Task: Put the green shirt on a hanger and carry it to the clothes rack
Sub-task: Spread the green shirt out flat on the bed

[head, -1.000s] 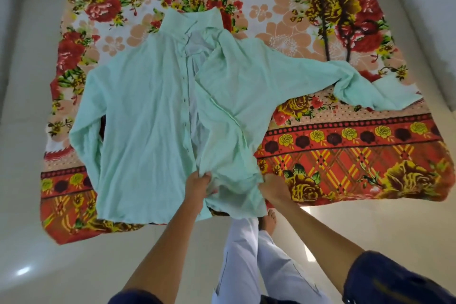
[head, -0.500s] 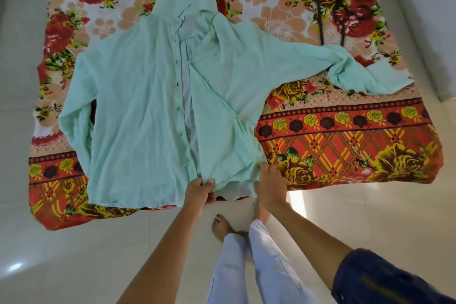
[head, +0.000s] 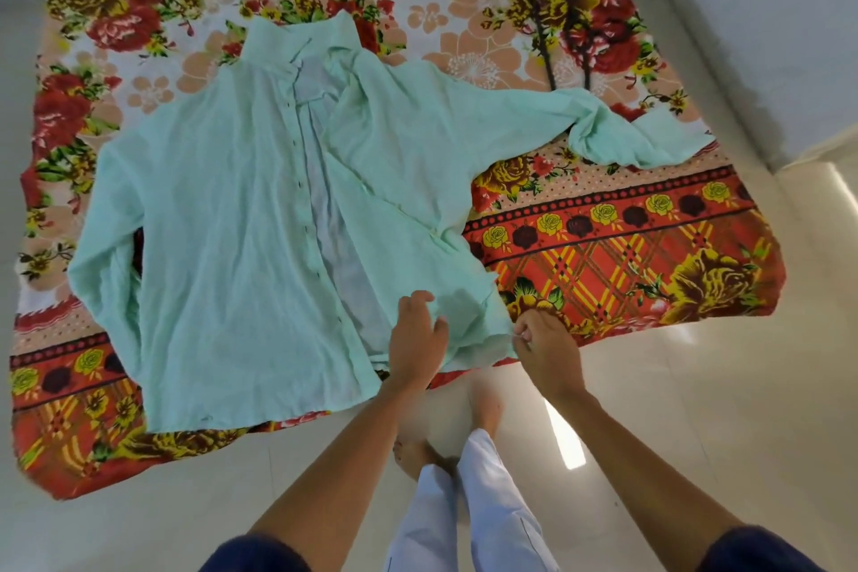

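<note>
The pale green shirt [head: 223, 218] lies face up and unbuttoned on a floral blanket [head: 627, 255], collar at the far side. Its left sleeve is folded along the body. Its right sleeve stretches out to the right and ends in a crumpled cuff. My left hand [head: 415, 339] rests flat on the lower hem of the right front panel, fingers apart. My right hand [head: 545, 341] pinches the hem's right corner at the blanket's near edge. A thin dark shape, possibly a hanger [head: 548, 56], lies on the blanket at the far right.
The blanket covers a pale tiled floor [head: 696, 409]. A white wall [head: 766, 14] runs along the right side. My bare feet and white trouser legs [head: 469, 502] stand at the blanket's near edge, just under my hands.
The raised right front panel has been laid down flatter on the blanket. My left hand has let go of the hem and spread out on the cloth. My right hand keeps hold of the corner.
</note>
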